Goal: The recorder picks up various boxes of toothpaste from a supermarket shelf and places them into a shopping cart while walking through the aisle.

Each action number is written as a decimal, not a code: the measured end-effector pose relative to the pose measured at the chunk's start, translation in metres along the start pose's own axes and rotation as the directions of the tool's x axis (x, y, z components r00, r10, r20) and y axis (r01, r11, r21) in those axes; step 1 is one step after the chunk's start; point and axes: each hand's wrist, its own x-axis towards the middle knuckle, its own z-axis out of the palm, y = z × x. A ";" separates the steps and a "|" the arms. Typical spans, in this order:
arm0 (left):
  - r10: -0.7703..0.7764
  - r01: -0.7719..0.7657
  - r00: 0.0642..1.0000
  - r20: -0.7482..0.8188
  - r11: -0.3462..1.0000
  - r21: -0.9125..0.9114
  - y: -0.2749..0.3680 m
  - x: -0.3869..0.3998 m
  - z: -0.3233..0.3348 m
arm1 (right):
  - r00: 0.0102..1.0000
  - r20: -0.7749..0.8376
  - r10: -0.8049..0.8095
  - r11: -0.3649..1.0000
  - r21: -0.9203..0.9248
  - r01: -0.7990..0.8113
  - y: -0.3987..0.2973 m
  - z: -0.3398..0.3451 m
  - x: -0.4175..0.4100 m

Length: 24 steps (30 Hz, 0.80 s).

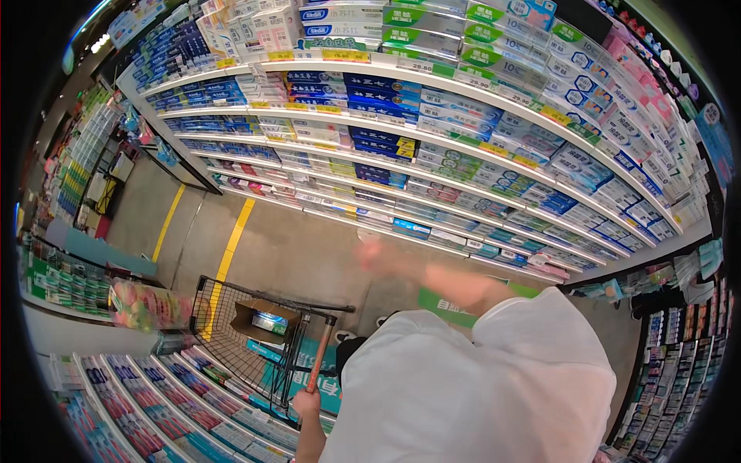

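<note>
My left hand (307, 400) is closed around the orange handle bar (320, 356) of a black wire shopping cart (217, 312). In the cart's basket sits an opened cardboard box (246, 318), with a blue-and-green carton (270, 323) inside. My right hand (375, 257) reaches out over the floor ahead of my body and is badly blurred. A pale patch shows at its fingertips, and I cannot make out whether it holds anything. Beyond this hand, a tall shelf unit (428, 156) carries rows of boxed toothpaste (382, 92).
A sloping rack of packaged toothbrushes (168, 411) runs along the lower left, close beside the cart. Near the cart's front is a clear bag of colourful round items (147, 304). Yellow lines (231, 243) and a green sticker (446, 304) mark the floor. More shelves (671, 370) stand at right.
</note>
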 end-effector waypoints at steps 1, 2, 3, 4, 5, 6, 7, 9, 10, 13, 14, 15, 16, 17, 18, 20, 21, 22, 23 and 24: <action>0.046 -0.046 0.999 0.027 0.999 -0.007 0.015 0.004 -0.010 | 0.949 -0.302 -0.095 0.992 -0.108 0.065 0.060 -0.038 -0.006; 0.016 -0.016 0.999 0.032 1.000 -0.008 0.011 -0.010 0.000 | 0.935 -0.336 0.111 0.951 -0.236 -0.198 0.050 -0.099 0.006; 0.010 -0.011 0.999 0.032 1.000 0.003 0.009 -0.020 0.007 | 0.881 -0.465 0.083 0.947 -0.239 -0.215 0.039 -0.170 0.001; 0.031 -0.032 0.999 0.030 0.999 0.017 0.014 -0.022 0.011 | 0.827 -0.558 0.059 0.909 -0.312 -0.276 0.048 -0.236 -0.006; 0.055 -0.056 0.998 0.030 0.998 0.020 0.021 -0.023 0.012 | 0.656 -0.712 -0.251 0.851 -0.486 -0.201 0.074 -0.290 -0.020; 0.044 -0.045 0.999 0.031 0.998 0.032 0.025 -0.028 0.015 | 0.544 -0.744 -0.388 0.775 -0.583 -0.245 0.075 -0.348 -0.025; 0.032 -0.033 0.999 0.033 0.998 0.045 0.029 -0.033 0.018 | 0.560 -0.786 -0.262 0.770 -0.520 -0.370 0.065 -0.400 -0.036; 0.056 -0.057 0.997 0.044 0.998 0.041 0.037 -0.039 0.020 | 0.449 -0.793 -0.413 0.560 -0.609 -0.561 0.070 -0.484 -0.052; 0.062 -0.064 0.997 0.050 0.998 0.029 0.040 -0.041 0.021 | 0.419 -0.768 -0.485 0.476 -0.634 -0.610 0.074 -0.515 -0.059; 0.083 -0.085 0.992 0.095 0.996 0.018 0.060 -0.055 0.015 | 0.536 -0.734 -0.417 0.328 -0.671 -0.664 0.092 -0.557 -0.077; 0.077 -0.079 0.992 0.095 0.997 0.015 0.065 -0.056 0.016 | 0.626 -0.726 -0.284 0.274 -0.687 -0.673 0.100 -0.559 -0.083; 0.071 -0.072 0.992 0.107 0.997 0.005 0.067 -0.058 0.019 | 0.630 -0.721 -0.289 0.285 -0.693 -0.662 0.105 -0.561 -0.086; 0.062 -0.061 0.991 0.118 0.998 -0.007 0.069 -0.060 0.023 | 0.634 -0.719 -0.285 0.323 -0.695 -0.643 0.107 -0.561 -0.087; 0.042 -0.041 0.992 0.117 0.999 -0.013 0.072 -0.060 0.027 | 0.638 -0.717 -0.282 0.361 -0.695 -0.622 0.109 -0.561 -0.088; 0.026 -0.024 0.989 0.144 0.999 -0.022 0.074 -0.058 0.034 | 0.656 -0.710 -0.258 0.349 -0.701 -0.622 0.105 -0.561 -0.089; -0.009 0.016 0.980 0.198 0.999 -0.038 0.081 -0.063 0.035 | 0.679 -0.692 -0.245 0.351 -0.716 -0.603 0.101 -0.566 -0.092; -0.027 0.036 0.980 0.197 0.998 -0.042 0.083 -0.065 0.035 | 0.696 -0.681 -0.228 0.340 -0.725 -0.599 0.099 -0.568 -0.094; -0.007 0.015 0.979 0.204 0.999 -0.035 0.085 -0.067 0.037 | 0.701 -0.673 -0.237 0.354 -0.732 -0.582 0.097 -0.567 -0.093; 0.012 -0.006 0.977 0.212 1.000 -0.030 0.086 -0.071 0.039 | 0.716 -0.663 -0.218 0.355 -0.738 -0.575 0.094 -0.565 -0.094; 0.005 0.002 0.973 0.232 0.999 -0.033 0.085 -0.071 0.044 | 0.732 -0.651 -0.202 0.352 -0.746 -0.566 0.093 -0.566 -0.095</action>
